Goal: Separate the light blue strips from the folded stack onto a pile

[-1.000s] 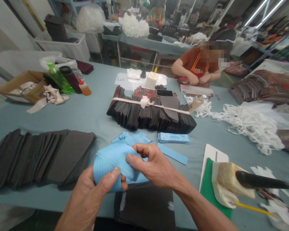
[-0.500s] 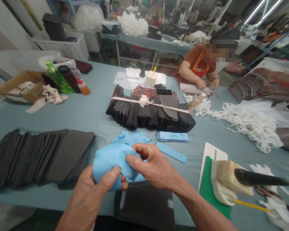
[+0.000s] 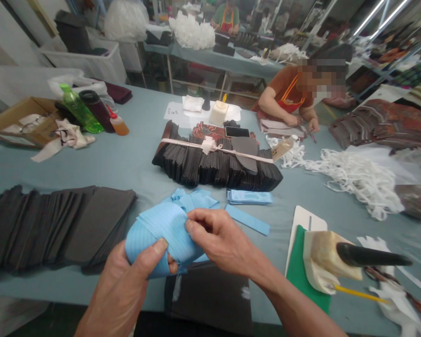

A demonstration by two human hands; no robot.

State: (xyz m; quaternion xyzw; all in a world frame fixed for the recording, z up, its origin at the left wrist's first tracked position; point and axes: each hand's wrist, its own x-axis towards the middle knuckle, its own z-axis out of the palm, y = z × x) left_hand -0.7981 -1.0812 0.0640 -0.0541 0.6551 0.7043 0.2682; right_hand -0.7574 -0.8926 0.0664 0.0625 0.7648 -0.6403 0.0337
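left hand [image 3: 135, 267] curled, thumb [image 3: 153, 252] uppermost, right hand [image 3: 224, 238] pinching, bare forearms [image 3: 287, 292] slanting inward

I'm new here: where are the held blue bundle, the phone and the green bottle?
Blue bundle [image 3: 160, 223]: head view, its layered upper face.
Phone [image 3: 237, 132]: head view, its dark screen.
Green bottle [image 3: 79, 109]: head view, its body.
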